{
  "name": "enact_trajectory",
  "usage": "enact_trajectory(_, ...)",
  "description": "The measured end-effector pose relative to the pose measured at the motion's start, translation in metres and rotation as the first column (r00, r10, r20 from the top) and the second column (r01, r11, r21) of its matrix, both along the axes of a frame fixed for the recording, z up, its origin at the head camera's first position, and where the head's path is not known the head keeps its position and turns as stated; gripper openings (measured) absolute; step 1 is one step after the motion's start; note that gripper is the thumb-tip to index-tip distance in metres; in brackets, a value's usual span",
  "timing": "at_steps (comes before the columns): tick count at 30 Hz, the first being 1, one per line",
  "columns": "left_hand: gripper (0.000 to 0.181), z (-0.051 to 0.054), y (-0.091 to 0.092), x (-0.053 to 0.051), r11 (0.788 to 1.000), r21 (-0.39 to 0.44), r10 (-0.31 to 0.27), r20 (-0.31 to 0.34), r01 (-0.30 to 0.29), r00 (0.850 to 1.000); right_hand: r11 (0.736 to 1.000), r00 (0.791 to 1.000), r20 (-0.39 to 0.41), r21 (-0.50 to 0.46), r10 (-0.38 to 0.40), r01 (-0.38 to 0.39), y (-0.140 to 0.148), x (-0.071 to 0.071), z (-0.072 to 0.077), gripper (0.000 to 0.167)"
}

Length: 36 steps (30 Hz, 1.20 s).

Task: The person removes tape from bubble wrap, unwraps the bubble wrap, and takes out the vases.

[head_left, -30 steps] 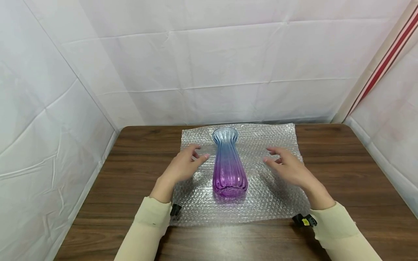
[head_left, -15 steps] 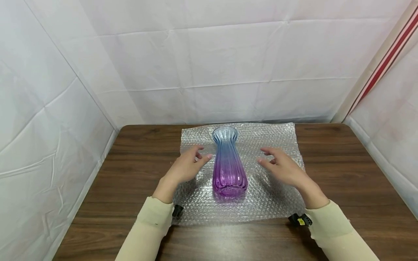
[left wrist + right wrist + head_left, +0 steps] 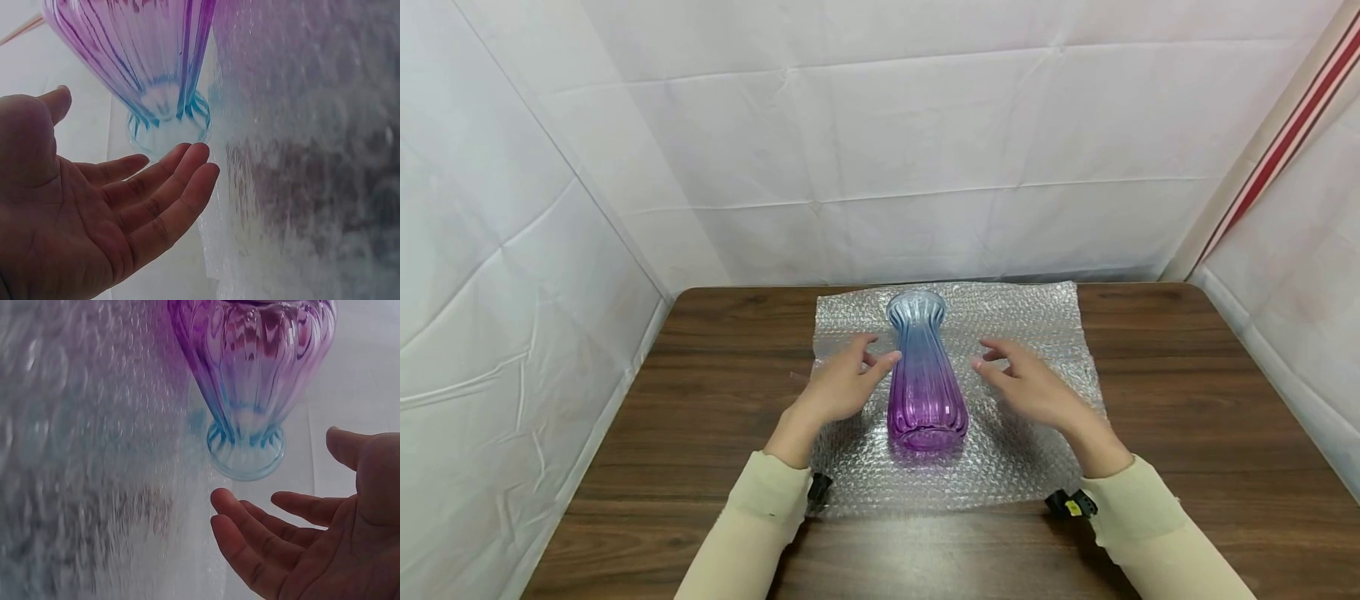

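Observation:
A ribbed glass vase [image 3: 925, 375], blue at its flared mouth and purple at its base, lies on its side on a sheet of bubble wrap [image 3: 1022, 458]. Its mouth points away from me. My left hand [image 3: 842, 383] is at the vase's left side, thumb tip very near the glass; whether it touches cannot be told. To the right, with a gap from the vase, hovers my right hand [image 3: 1033, 387]. Both wrist views show relaxed, slightly bent fingers and empty palms, the left hand [image 3: 112, 200] and right hand [image 3: 319, 537] each beside the vase.
The bubble wrap lies flat on a dark wooden table [image 3: 700, 400], reaching near its back edge. White cloth walls [image 3: 880, 150] stand behind and at both sides. A red stripe [image 3: 1285, 150] runs down the right corner. Small black wrist devices [image 3: 1071, 504] sit at both cuffs.
Both hands have moved inward toward the vase, the left one rightward and the right one leftward. The vase and bubble wrap have stayed in place.

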State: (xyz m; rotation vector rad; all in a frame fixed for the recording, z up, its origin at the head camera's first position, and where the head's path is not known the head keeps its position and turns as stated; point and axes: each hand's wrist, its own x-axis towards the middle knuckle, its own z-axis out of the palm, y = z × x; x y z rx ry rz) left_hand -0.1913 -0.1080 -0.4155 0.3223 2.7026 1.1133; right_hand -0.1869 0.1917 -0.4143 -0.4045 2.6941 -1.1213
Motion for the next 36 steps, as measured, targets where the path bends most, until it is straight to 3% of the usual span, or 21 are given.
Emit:
enact_trajectory(13, 0.088, -0.002, 0.011, 0.001, 1.0, -0.003, -0.002, 0.011, 0.002, 1.0, 0.998, 0.999, 0.038, -0.049, 0.034, -0.032, -0.024, -0.002, -0.006, 0.074)
enact_trajectory(24, 0.093, -0.005, 0.019, 0.0, 0.999, -0.029, -0.016, 0.033, 0.017, 0.999, 0.999, 0.995, 0.095, 0.034, 0.038, -0.041, -0.035, -0.003, -0.013, 0.086)
enact_trajectory(36, 0.092, -0.007, 0.027, 0.003, 0.999, 0.013, -0.042, 0.037, 0.042, 0.998, 0.996, 0.993, 0.085, -0.04, 0.085, -0.082, -0.043, -0.003, -0.013, 0.078)
